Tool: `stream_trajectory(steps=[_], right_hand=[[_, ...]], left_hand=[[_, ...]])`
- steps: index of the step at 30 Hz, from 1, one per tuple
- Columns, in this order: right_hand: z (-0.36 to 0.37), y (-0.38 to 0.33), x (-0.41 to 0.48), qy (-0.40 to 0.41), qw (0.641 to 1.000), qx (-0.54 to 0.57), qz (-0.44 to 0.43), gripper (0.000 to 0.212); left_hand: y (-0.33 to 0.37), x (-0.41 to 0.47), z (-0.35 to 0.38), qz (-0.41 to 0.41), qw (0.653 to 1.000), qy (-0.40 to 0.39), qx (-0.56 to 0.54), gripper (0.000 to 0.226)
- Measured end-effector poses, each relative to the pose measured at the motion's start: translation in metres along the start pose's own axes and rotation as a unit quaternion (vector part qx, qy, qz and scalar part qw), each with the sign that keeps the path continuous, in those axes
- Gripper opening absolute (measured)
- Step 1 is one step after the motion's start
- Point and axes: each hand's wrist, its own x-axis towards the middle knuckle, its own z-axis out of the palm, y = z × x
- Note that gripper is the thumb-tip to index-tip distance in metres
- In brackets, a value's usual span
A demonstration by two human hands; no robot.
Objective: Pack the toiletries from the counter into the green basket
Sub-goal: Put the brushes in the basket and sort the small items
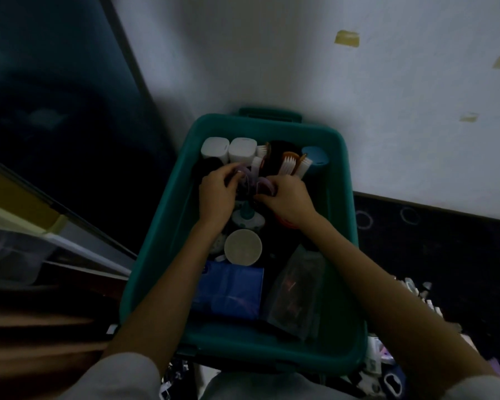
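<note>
Both hands were down inside the rectangular green plastic basket point(168, 226), which stood against a pale wall. The left hand point(216, 194) had its fingers curled around a small lilac curved plastic piece point(250, 174), and the right hand point(289, 200) gripped the other end of what seemed to be the same item, though the dim light made that uncertain. Along the basket's far wall stood two white square-capped bottles point(228, 150), white-bristled brushes with brown handles point(290, 164) and a pale blue round cup point(315, 161). Nearer lay a round beige lid point(243, 247), a blue soft packet point(230, 293) and a clear plastic pouch point(296, 293).
</note>
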Motion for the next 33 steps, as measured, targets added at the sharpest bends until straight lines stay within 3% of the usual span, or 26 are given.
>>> stream_trajectory(steps=[4,8,12,16,21,25,29,33], right_hand=[[-0.002,-0.006,-0.003,0.056,0.998,0.027,-0.014,0.031],[0.000,-0.005,0.000,0.133,0.986,0.085,0.062,0.032],[0.018,-0.007,-0.004,0.095,0.993,0.039,0.054,0.046],[0.026,-0.004,-0.001,0.109,0.990,0.058,0.073,0.035],[0.020,-0.006,0.000,0.202,0.969,0.130,0.049,0.036],[0.027,-0.005,-0.004,0.141,0.986,0.065,0.052,0.049],[0.029,-0.004,-0.003,0.099,0.995,0.018,0.017,0.047],[0.016,0.007,0.004,0.023,0.995,0.096,0.012,0.042]], left_hand=[[-0.001,0.001,-0.001,-0.016,0.999,-0.024,-0.028,0.033],[-0.006,0.007,-0.006,-0.052,0.997,-0.031,-0.046,0.038],[-0.004,0.007,-0.006,-0.064,0.995,-0.030,-0.076,0.034],[0.004,0.002,-0.002,-0.025,0.993,-0.058,-0.103,0.040],[0.006,0.000,0.000,-0.002,0.989,-0.090,-0.115,0.039],[0.005,0.000,0.000,0.008,0.988,-0.113,-0.105,0.037],[0.003,0.001,0.001,0.003,0.990,-0.128,-0.066,0.036],[-0.001,0.002,0.002,-0.008,0.994,-0.104,-0.023,0.027]])
